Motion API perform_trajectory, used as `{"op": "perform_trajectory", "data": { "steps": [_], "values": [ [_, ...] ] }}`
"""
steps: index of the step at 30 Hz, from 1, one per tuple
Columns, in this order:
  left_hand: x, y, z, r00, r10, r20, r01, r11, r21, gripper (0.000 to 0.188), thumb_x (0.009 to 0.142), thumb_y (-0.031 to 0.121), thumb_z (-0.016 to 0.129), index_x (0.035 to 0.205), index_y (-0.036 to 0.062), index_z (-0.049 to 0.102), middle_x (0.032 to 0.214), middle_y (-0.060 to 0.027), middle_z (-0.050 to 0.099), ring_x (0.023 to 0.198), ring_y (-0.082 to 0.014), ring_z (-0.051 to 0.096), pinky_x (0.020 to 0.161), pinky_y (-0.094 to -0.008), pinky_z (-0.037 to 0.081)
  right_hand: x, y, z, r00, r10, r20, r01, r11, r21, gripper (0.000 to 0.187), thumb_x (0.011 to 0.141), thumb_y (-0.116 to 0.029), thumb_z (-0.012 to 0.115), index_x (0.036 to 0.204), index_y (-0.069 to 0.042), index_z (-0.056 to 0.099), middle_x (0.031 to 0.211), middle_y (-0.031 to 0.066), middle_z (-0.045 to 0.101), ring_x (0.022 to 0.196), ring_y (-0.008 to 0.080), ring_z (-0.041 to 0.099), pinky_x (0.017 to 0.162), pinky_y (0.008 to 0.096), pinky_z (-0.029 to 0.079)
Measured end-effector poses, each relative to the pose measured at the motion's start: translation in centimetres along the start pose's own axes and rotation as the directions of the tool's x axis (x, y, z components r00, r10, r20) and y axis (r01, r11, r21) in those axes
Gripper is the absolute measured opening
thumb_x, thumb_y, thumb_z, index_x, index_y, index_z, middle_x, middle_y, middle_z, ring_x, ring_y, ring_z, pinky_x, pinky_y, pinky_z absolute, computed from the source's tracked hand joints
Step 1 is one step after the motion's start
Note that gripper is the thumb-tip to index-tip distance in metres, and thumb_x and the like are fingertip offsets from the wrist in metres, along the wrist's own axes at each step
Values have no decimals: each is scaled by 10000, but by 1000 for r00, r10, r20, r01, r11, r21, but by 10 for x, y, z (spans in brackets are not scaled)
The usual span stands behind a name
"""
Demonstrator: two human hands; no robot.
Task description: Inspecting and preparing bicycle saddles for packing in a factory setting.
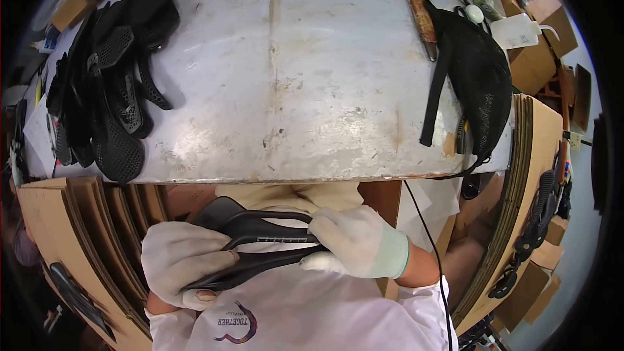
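Note:
I hold a black bicycle saddle [224,213] in front of my body, just below the table's near edge, with its slim rails facing up. My left hand [185,260], in a white glove, closes around the saddle's left part, the thumb underneath with its tip bare. Gripping the right end, where the rails meet, is my right hand [357,240], in a white glove with a mint cuff. A pale scale strip [283,240] runs along one rail. Both palms hide the saddle's ends in part.
The scuffed metal table [331,91] spans the front. Black perforated saddle pieces [120,117] pile up at its left. At its right lie a black fabric bag [478,78], a rusty tool [417,10] and a white squeeze bottle [517,30]. Cardboard [84,221] stands left; a black cable [429,240] hangs right.

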State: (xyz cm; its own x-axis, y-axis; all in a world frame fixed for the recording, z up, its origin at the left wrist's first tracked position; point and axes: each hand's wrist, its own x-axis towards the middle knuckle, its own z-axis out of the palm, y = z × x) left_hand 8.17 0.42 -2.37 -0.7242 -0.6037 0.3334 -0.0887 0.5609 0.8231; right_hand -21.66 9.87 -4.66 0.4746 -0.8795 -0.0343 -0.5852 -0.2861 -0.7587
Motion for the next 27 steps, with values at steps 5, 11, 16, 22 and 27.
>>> {"op": "perform_trajectory", "data": {
  "steps": [5,11,16,22,27],
  "values": [
    [2,3,-5,998,7,59,-9,999,37,555,984,498,623,865,-21,780,757,-144,723,705,-293,749,577,-351,593,1,-4,-2,1000,-3,16,3,1000,15,460,953,-480,699,974,-35,585,880,115,608,618,323,633,503,415,504],
    [7,3,-4,999,-30,39,29,999,33,577,966,531,636,865,-18,783,752,-139,725,715,-291,756,592,-350,598,-3,-13,5,996,31,-85,-34,999,-33,471,930,-467,731,1009,-15,623,837,119,625,592,299,626,494,393,493],
    [17,-3,-3,999,8,32,-7,1000,-19,491,861,455,787,930,-31,778,919,-197,753,797,-325,765,666,-365,611,0,-2,-20,973,-13,-230,0,998,-55,483,848,-493,798,925,-36,660,773,85,617,581,261,616,524,361,483],
    [48,24,41,934,-321,-157,332,942,51,453,637,229,971,874,-54,709,1100,-292,744,890,-340,775,792,-363,609,3,-34,-58,938,149,-313,-262,896,-358,475,818,-533,788,873,-88,630,782,56,613,644,227,653,499,350,487],
    [65,22,51,931,-309,-197,339,930,142,380,652,160,969,787,-8,657,1027,-235,771,767,-256,770,683,-307,591,13,-37,-45,920,236,-313,-359,827,-432,504,841,-575,757,914,-96,617,775,52,577,616,213,633,463,358,471]
  ]
}}
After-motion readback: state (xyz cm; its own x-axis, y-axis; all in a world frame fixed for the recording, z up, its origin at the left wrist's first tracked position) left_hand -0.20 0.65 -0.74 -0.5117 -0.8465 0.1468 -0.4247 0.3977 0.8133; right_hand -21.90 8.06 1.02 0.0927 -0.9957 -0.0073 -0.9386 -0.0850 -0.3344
